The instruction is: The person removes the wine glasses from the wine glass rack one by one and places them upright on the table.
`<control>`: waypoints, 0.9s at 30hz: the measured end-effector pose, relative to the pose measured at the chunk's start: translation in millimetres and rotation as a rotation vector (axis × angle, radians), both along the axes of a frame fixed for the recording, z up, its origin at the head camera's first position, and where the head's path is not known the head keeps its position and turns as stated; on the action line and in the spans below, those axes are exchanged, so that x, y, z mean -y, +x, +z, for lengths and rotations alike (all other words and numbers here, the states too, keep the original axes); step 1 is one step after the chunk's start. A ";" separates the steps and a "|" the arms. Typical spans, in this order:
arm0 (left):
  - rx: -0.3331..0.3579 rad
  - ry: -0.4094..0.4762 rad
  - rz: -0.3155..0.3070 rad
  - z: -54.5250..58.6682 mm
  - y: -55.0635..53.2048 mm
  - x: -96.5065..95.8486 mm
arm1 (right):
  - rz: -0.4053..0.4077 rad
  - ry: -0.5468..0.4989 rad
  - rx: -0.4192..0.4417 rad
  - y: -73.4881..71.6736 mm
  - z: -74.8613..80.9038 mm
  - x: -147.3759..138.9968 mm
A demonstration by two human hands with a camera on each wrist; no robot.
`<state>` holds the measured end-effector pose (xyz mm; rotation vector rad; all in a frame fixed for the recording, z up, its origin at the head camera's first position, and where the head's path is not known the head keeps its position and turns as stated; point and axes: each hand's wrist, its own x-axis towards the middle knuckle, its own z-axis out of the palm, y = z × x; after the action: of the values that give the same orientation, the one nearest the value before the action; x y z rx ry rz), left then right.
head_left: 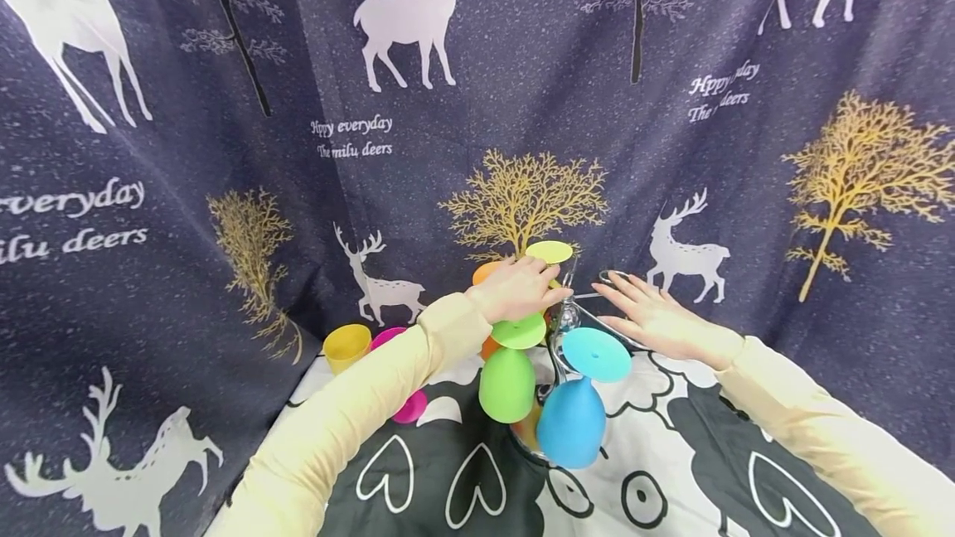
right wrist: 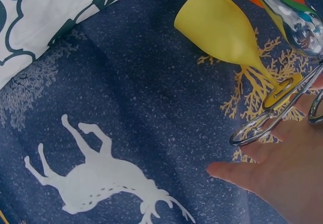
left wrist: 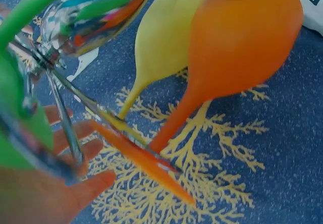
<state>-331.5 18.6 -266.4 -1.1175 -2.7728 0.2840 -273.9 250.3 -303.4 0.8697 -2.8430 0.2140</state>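
A chrome goblet rack (head_left: 569,318) carries upside-down plastic goblets: a green goblet (head_left: 507,388) and a blue goblet (head_left: 573,429) in front, an orange goblet (left wrist: 245,37) and a yellow goblet (right wrist: 217,27) behind. At the rack's left side, my left hand (head_left: 516,292) reaches over the green goblet's foot with fingers extended; in its wrist view the fingers lie behind a chrome arm, gripping nothing visible. My right hand (head_left: 660,321) is spread beside the rack's right side, near an unfilled chrome loop (right wrist: 247,130). Whether either hand touches the rack I cannot tell.
Left of the rack, partly behind my left sleeve, stand a yellow cup (head_left: 346,346) and a pink goblet (head_left: 410,407). A black-and-white patterned cloth (head_left: 634,454) covers the table. Dark blue curtain fabric (head_left: 477,106) with deer and trees hangs close behind the rack.
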 end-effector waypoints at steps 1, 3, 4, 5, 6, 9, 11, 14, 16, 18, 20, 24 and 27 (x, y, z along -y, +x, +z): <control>0.010 0.001 0.004 -1.4 -0.2 -0.8 | -0.002 0.003 0.002 -0.1 0.1 0.4; 0.016 0.005 0.004 -3.5 -0.4 -2.4 | -0.006 0.002 0.006 -0.4 0.2 1.1; 0.021 0.011 0.006 -3.8 -0.2 -3.2 | -0.011 -0.003 0.009 -0.6 0.3 1.5; 0.024 0.014 0.007 -4.0 0.1 -4.0 | -0.009 -0.002 0.007 -0.7 0.5 1.7; 0.031 0.020 0.010 -4.3 0.1 -4.7 | -0.008 -0.005 0.006 -0.7 0.7 1.8; 0.045 0.025 0.016 -5.6 -0.2 -6.4 | 0.006 -0.010 -0.002 -0.6 1.3 1.3; 0.060 0.027 0.020 -7.4 -1.3 -7.0 | 0.033 0.011 -0.021 0.0 1.8 0.3; 0.079 0.040 0.016 -11.1 -4.0 -7.4 | 0.063 0.035 -0.040 0.6 2.6 -0.8; 0.083 0.044 0.016 -13.9 -5.4 -7.4 | 0.077 0.042 -0.046 0.3 2.2 -1.2; 0.082 0.046 0.013 -16.5 -6.4 -7.4 | 0.085 0.037 -0.049 -0.2 1.6 -1.2; 0.078 0.043 0.012 -18.0 -6.5 -7.6 | 0.110 0.064 -0.076 -0.8 1.1 -1.9; 0.081 0.058 0.016 -18.6 -6.6 -7.6 | 0.084 0.057 -0.056 -2.4 2.5 -0.9; 0.082 0.077 0.017 -18.1 -6.9 -7.1 | 0.008 0.004 0.013 -3.6 5.3 1.2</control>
<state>-338.4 25.8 -284.5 -1.1127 -2.8388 0.1351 -277.5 249.1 -298.1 0.8835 -2.8539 0.2159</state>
